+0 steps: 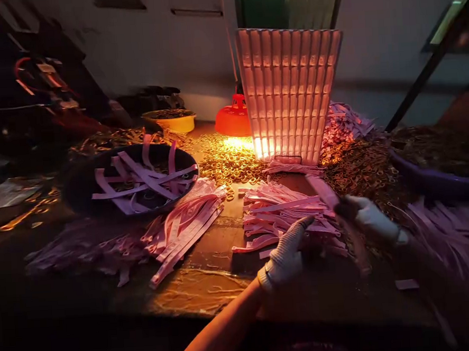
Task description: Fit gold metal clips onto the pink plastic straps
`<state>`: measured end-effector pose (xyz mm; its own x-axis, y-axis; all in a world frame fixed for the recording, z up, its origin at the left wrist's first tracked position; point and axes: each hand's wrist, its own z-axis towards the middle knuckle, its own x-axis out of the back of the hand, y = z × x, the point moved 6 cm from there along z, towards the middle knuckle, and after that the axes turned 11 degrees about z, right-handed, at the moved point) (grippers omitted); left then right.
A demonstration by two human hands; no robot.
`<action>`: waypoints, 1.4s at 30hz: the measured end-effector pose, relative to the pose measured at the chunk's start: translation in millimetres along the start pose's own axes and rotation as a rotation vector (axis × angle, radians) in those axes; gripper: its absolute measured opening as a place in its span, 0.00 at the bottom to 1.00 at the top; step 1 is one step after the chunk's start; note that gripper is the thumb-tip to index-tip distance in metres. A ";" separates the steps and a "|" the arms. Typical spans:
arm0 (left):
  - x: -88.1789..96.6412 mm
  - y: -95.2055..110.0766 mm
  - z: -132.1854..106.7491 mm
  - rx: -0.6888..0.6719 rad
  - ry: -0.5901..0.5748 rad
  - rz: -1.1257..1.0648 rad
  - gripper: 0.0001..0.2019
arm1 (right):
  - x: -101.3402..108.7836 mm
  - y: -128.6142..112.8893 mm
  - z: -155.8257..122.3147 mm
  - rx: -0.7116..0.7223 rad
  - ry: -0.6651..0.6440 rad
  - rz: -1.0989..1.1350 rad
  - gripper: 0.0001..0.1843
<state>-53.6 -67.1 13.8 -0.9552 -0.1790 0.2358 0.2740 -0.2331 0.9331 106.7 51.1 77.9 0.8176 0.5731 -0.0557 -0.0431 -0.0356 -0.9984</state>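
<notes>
My right hand (368,217), in a white glove with dark fingertips, grips a pink strip (323,188). The strip hangs down past the fingers and its lower end is blurred. My left hand (285,254), also gloved, is at the near edge of a pile of pink strips (284,209). One of its fingers stretches out over the strips, apart from the rest; the lower fingers are in shadow. I see nothing held in it. Small brass-coloured metal loops (233,162) lie heaped behind the pile.
A red heat-lamp-like shade (233,120) glows beside an upright ribbed panel (290,87). At left, a dark basin (76,190) holds strips, with more strips (186,231) beside it. A yellow bowl (181,124) stands behind; a purple basin (437,173) and blurred strips (456,236) are at right.
</notes>
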 end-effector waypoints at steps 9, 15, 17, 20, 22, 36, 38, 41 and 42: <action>4.7 -33.7 -37.5 0.488 0.155 -0.872 0.19 | -117.7 110.4 -69.0 -0.232 -0.289 0.565 0.23; -16.6 -34.8 -46.6 0.556 0.100 -0.926 0.16 | -104.0 116.7 -84.0 -0.211 -0.193 0.621 0.19; -24.3 -31.0 -43.9 0.547 0.086 -0.916 0.14 | -99.4 118.4 -88.2 -0.208 -0.148 0.614 0.18; -34.3 -26.6 -39.8 0.534 0.056 -0.903 0.13 | -94.3 119.3 -94.2 -0.217 -0.097 0.583 0.18; -40.0 -25.7 -38.3 0.546 0.024 -0.897 0.14 | -91.5 119.5 -97.0 -0.216 -0.079 0.564 0.18; -63.2 -32.3 -32.6 0.619 -0.079 -0.803 0.20 | -74.7 133.1 -110.2 -0.186 0.012 0.481 0.19; -66.5 -31.6 -32.0 0.618 -0.094 -0.813 0.20 | -71.3 135.4 -111.5 -0.180 0.028 0.497 0.19; -68.7 -31.2 -29.8 0.610 -0.098 -0.813 0.18 | -66.5 134.8 -112.6 -0.135 0.051 0.530 0.19; -69.1 -31.7 -29.1 0.609 -0.096 -0.809 0.18 | -65.5 133.9 -112.9 -0.124 0.058 0.543 0.19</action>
<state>7.0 -75.1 -40.0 -0.8408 -0.0997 -0.5320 -0.5367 0.2811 0.7956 112.3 -83.6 -51.7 0.7272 0.3994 -0.5583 -0.4023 -0.4111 -0.8181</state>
